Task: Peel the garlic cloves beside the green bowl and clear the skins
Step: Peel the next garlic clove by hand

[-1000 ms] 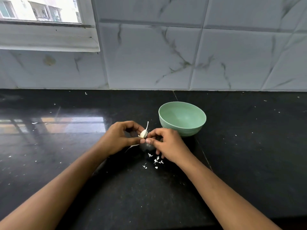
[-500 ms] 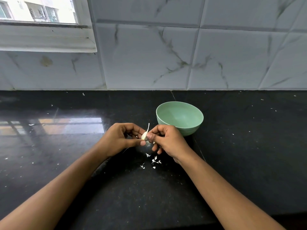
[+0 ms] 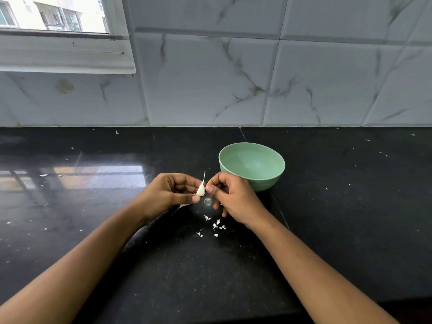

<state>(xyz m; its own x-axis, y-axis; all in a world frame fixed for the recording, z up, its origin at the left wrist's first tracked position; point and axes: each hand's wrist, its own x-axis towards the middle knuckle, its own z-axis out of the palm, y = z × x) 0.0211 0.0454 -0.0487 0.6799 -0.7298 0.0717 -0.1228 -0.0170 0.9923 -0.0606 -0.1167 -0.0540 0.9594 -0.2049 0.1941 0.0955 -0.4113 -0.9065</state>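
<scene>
At frame centre, the left hand (image 3: 170, 195) is pinching a small pale garlic clove (image 3: 201, 190), probably slippery, while the right hand (image 3: 233, 199) is nipping its fragile papery skin (image 3: 204, 177).

Dark polished stone table (image 3: 350, 218) lies open on both sides; a round pale-green plastic bowl (image 3: 252, 168) and, seemingly, small white skin scraps (image 3: 216, 226) obstruct the centre.

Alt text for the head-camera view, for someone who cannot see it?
A left hand and a right hand pinch a small white garlic clove between them over a glossy black stone countertop. Torn white skin scraps lie on it near the hands, and a round pale-green bowl, apparently empty, stands behind the right hand.
</scene>
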